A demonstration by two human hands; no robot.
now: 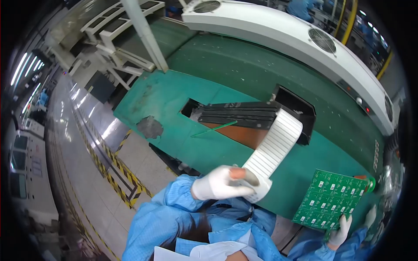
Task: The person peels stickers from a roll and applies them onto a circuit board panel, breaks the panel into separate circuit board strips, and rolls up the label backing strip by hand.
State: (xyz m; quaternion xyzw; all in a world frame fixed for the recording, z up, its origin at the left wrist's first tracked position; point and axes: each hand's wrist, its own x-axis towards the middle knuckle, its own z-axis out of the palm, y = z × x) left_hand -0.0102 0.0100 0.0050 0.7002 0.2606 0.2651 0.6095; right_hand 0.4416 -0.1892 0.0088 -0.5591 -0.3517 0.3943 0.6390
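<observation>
My left hand [220,183], in a white glove with an orange-toned fingertip showing, is closed at the near end of a long white strip [276,141] with many crosswise lines. The strip curves over at its far end, beside a stack of dark flat bars [239,112] lying over an opening in the green bench top. Next to these bars lies a thin green stick [215,129]. No part of my right hand shows.
A co-worker's gloved hand [340,232] at right holds a green circuit board panel [331,200]. A black bin [307,115] is set in the green bench [187,95]. Behind runs a green conveyor [244,65] under a long white fan unit [270,19].
</observation>
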